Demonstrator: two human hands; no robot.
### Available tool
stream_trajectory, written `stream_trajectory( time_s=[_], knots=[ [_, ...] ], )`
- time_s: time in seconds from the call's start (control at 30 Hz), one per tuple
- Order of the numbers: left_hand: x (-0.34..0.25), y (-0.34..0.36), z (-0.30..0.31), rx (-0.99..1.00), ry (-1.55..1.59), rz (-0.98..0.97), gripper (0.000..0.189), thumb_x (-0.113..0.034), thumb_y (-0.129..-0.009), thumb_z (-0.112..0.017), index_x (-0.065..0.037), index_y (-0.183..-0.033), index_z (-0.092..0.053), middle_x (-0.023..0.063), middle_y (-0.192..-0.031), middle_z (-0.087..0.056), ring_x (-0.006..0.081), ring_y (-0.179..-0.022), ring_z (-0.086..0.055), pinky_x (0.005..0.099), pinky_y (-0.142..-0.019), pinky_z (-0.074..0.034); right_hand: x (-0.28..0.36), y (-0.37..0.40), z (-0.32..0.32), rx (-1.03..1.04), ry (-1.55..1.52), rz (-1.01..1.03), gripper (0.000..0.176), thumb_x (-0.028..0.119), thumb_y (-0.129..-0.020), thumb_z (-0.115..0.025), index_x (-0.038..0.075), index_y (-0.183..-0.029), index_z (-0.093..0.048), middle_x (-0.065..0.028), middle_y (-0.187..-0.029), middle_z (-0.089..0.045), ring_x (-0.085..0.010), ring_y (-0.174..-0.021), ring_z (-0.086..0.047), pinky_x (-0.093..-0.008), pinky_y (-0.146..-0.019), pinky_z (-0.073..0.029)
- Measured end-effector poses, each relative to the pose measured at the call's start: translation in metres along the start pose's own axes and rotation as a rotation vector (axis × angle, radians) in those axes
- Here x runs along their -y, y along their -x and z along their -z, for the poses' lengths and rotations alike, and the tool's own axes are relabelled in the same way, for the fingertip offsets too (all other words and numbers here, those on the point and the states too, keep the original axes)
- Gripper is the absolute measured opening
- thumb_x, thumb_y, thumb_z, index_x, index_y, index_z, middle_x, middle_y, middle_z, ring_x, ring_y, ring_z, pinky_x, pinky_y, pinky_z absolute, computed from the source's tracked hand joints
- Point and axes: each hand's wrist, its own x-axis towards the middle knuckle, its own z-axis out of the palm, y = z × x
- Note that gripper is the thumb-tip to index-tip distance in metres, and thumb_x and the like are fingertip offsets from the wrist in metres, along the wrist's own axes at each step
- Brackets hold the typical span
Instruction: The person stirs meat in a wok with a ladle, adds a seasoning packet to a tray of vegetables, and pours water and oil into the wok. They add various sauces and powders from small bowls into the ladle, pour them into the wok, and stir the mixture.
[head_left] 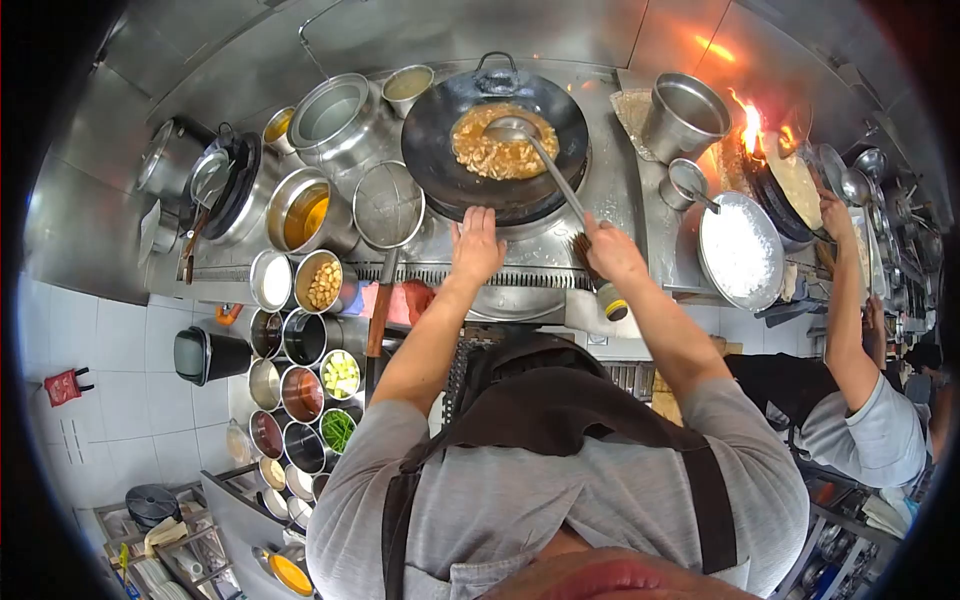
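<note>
A black wok [425, 140] sits on the burner in front of me, with chopped pieces in brown sauce [485, 157] pooled in its middle. My right hand [613, 252] is closed round the handle of a metal ladle [512, 129], whose bowl rests in the sauce. My left hand [480, 247] lies at the wok's near rim, fingers stretched forward and nothing in them. Just left of that hand is a round mesh strainer [389, 205] with a wooden handle. Below my right hand stand a bamboo brush [582, 248] and a small jar [612, 303].
Pots, including one of amber liquid [305, 215], crowd the left counter. Below them are several ingredient tins, one with cut greens [338, 430]. To the right are a bowl of white contents [741, 250], a tall steel pot [686, 115] and a co-worker's arm [846, 290] by a flaming wok.
</note>
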Motion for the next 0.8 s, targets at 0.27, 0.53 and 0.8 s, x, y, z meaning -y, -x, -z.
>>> stream_trajectory(
  time_s=[0.27, 0.53, 0.8],
  knots=[
    [0.014, -0.012, 0.008, 0.023, 0.053, -0.007, 0.041, -0.024, -0.08, -0.062, -0.001, -0.114, -0.055, 0.0156, -0.115, -0.056, 0.03, -0.116, -0.047, 0.0567, -0.101, -0.03, 0.038, -0.024, -0.009, -0.045, 0.02, 0.163, 0.061, 0.002, -0.075, -0.05, 0.011, -0.135, -0.04, -0.0182, -0.097, -0.06, -0.0348, -0.086, -0.062, -0.0439, -0.077, -0.05],
    [0.041, -0.037, -0.007, -0.071, 0.317, -0.229, 0.019, -0.021, -0.082, -0.061, -0.003, -0.079, -0.068, 0.0162, -0.077, -0.064, 0.0343, -0.08, -0.061, 0.043, -0.076, -0.048, 0.018, 0.017, 0.037, 0.065, 0.105, -0.022, 0.063, 0.001, -0.075, -0.048, 0.016, -0.136, -0.04, -0.0183, -0.095, -0.061, -0.0355, -0.089, -0.061, -0.0444, -0.08, -0.048],
    [0.052, -0.039, -0.018, -0.051, 0.353, -0.212, 0.02, -0.021, -0.081, -0.062, -0.003, -0.076, -0.067, 0.0157, -0.075, -0.064, 0.0336, -0.076, -0.061, 0.0428, -0.076, -0.048, 0.092, -0.03, -0.001, 0.075, 0.037, -0.162, 0.062, 0.004, -0.076, -0.047, 0.015, -0.137, -0.039, -0.0192, -0.102, -0.062, -0.0366, -0.092, -0.061, -0.0452, -0.082, -0.049]
  ],
)
